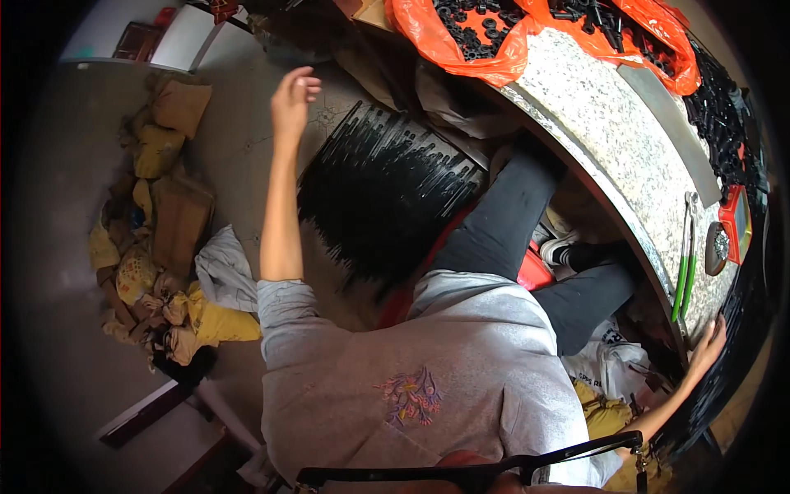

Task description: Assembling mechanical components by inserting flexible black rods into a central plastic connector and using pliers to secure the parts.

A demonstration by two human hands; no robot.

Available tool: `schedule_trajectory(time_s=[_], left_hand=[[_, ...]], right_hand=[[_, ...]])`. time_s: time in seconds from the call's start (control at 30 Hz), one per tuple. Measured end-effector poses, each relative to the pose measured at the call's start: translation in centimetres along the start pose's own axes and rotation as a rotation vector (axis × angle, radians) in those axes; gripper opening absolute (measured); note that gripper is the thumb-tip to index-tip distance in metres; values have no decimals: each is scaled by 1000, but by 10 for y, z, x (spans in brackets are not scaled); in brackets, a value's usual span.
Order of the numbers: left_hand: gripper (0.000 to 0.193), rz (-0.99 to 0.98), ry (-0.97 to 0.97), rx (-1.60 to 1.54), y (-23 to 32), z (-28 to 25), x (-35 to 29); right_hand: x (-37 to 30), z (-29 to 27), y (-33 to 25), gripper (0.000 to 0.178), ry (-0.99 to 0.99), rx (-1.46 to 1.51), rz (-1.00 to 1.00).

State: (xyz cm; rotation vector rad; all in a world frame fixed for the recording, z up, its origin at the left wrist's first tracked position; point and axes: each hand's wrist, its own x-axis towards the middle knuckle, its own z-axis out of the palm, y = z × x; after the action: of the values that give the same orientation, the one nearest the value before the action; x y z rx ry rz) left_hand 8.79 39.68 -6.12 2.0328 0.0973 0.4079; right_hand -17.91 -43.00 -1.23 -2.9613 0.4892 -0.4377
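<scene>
My left hand (294,100) is raised over the floor at the left, its fingers loosely bent with nothing visible in them. To its right and below lies a wide heap of thin black rods (387,189), apart from the hand. My right hand (709,346) rests at the near right end of the speckled table (592,107), fingers stretched out, beside a long bundle of black rods (728,370). Just beyond that hand on the table lie pliers with green handles (685,272), a round dark object (718,245) and a red-framed box-like object (735,222).
Red plastic bags (514,58) with small black ring-like parts sit on the table's far end. A flat grey strip (671,128) and loose black parts (720,115) lie along its right side. Yellow and brown sacks (156,272) are piled on the floor at left. My legs reach under the table.
</scene>
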Motion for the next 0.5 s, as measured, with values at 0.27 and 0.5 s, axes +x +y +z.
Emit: schedule_trajectory(time_s=[0.27, 0.5], left_hand=[[19, 481, 23, -158, 186, 111, -58], [19, 844, -565, -305, 236, 262, -108]], right_hand=[[-14, 1, -7, 34, 9, -474, 428], [4, 3, 10, 41, 222, -450, 419]])
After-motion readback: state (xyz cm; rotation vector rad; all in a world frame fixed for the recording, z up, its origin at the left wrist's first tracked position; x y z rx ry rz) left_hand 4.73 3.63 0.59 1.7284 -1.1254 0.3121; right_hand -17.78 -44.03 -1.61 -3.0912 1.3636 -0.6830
